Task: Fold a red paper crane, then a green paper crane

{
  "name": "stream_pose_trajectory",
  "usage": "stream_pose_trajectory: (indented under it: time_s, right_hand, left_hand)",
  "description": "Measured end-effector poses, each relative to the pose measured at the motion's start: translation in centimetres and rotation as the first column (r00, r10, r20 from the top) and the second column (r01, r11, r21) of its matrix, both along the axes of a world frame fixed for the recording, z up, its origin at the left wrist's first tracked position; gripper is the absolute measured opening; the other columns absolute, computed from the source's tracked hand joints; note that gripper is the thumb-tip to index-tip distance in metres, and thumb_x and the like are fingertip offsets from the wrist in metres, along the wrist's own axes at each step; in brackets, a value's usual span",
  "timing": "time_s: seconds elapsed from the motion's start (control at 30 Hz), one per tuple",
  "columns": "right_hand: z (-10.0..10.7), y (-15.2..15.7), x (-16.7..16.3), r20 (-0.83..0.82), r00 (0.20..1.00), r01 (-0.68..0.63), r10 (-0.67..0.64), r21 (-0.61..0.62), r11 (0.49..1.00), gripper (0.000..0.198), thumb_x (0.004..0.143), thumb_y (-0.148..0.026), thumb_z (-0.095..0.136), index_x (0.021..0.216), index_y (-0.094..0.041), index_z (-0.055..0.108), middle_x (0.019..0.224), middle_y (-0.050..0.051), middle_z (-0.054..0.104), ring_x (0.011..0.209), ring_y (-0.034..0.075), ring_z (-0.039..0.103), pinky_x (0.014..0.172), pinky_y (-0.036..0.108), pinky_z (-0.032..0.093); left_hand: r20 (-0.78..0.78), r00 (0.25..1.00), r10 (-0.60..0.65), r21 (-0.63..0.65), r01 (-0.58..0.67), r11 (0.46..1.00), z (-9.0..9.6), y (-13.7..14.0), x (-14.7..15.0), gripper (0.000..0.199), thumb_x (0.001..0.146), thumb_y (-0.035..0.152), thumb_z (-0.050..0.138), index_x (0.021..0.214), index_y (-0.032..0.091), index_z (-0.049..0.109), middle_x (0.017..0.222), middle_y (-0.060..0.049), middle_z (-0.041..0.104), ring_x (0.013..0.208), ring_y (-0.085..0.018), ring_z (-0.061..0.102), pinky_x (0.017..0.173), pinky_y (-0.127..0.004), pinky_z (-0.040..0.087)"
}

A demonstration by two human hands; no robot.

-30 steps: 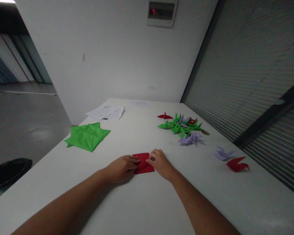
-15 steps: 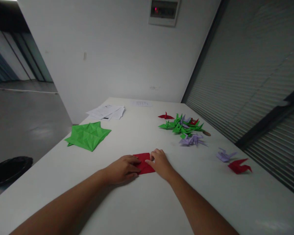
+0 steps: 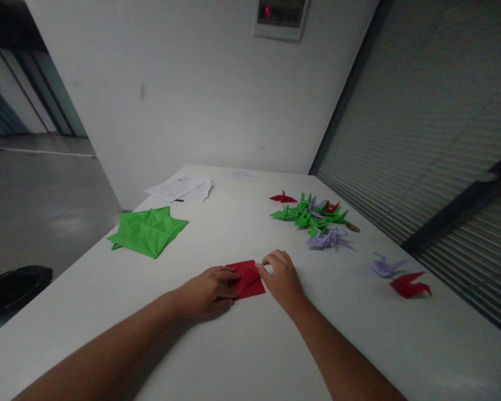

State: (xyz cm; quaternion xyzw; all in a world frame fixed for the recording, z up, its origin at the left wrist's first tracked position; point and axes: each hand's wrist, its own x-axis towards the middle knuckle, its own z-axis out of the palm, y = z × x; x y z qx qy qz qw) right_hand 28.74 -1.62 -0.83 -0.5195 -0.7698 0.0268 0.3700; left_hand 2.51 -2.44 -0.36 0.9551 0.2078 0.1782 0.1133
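Observation:
A folded piece of red origami paper lies on the white table in front of me, a diagonal flap or crease showing on its right part. My left hand rests over the paper's left side, its fingers lying flat and pressing it to the table. At the upper right edge, my right hand has its thumb and index finger curled around a corner of the flap in a pinch. The fingertips partly hide that corner.
Crumpled green creased paper lies to the left, with printed sheets behind it. A pile of green, purple and red paper cranes sits at the right rear. A purple crane and a red crane stand nearer. A black-lined bin is beside the table.
My right hand has shifted slightly up and to the right, and the red paper's right part now shows a diagonal flap edge. The left hand stays almost in place.

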Motion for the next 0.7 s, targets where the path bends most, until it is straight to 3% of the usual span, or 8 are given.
stream_pose_trajectory:
  time_s: [0.07,0.13,0.2,0.37,0.7]
  right_hand:
    - [0.4,-0.5,-0.4,-0.039,0.982,-0.185,0.184,-0.027,0.982,0.016,0.093,-0.021,0.065,0.077,-0.022,0.068,0.083,0.007,0.069,0.085,0.024,0.062,0.083,0.038,0.051]
    - [0.5,-1.0,-0.7,-0.044,0.918,-0.396,0.394,-0.08,0.915,0.013,0.094,-0.021,0.065,0.084,-0.023,0.074,0.092,0.006,0.075,0.093,0.023,0.067,0.09,0.04,0.053]
    - [0.3,-1.3,-0.8,-0.024,0.861,-0.506,0.508,-0.149,0.85,0.013,0.094,-0.022,0.066,0.097,-0.024,0.078,0.107,0.006,0.079,0.105,0.024,0.07,0.101,0.042,0.052]
    - [-0.3,-1.4,-0.4,0.041,0.866,-0.461,0.498,-0.32,0.828,0.036,0.094,-0.025,0.066,0.13,-0.024,0.071,0.132,0.009,0.071,0.126,0.025,0.065,0.113,0.044,0.047]
    - [0.1,-0.4,1.0,0.12,0.886,-0.379,0.447,-0.366,0.85,0.042,0.093,-0.02,0.064,0.135,-0.021,0.068,0.144,0.011,0.062,0.134,0.026,0.058,0.122,0.05,0.036]
  left_hand:
    - [0.004,1.0,0.008,0.012,-0.008,1.0,0.0,0.0,0.1,0.028,0.094,0.025,0.063,0.118,0.024,0.077,0.137,-0.014,0.066,0.127,-0.031,0.062,0.114,-0.048,0.046]
    - [0.003,0.999,0.035,0.03,-0.035,0.999,-0.2,0.0,0.1,0.029,0.095,0.025,0.062,0.121,0.024,0.076,0.136,-0.014,0.067,0.126,-0.031,0.063,0.114,-0.049,0.046]
    - [0.004,0.997,0.08,0.043,-0.08,0.996,-0.5,0.1,0.1,0.03,0.095,0.027,0.062,0.121,0.024,0.075,0.137,-0.014,0.066,0.126,-0.032,0.062,0.113,-0.051,0.047]
    - [0.008,0.995,0.099,0.046,-0.099,0.994,-1.0,0.3,-0.1,0.03,0.096,0.027,0.061,0.122,0.024,0.075,0.14,-0.015,0.064,0.13,-0.032,0.06,0.113,-0.05,0.047]
    - [-0.077,0.993,0.094,0.039,-0.091,0.995,-0.4,0.1,-0.2,0.034,0.095,0.025,0.062,0.127,0.023,0.073,0.143,-0.017,0.061,0.134,-0.034,0.057,0.115,-0.051,0.045]
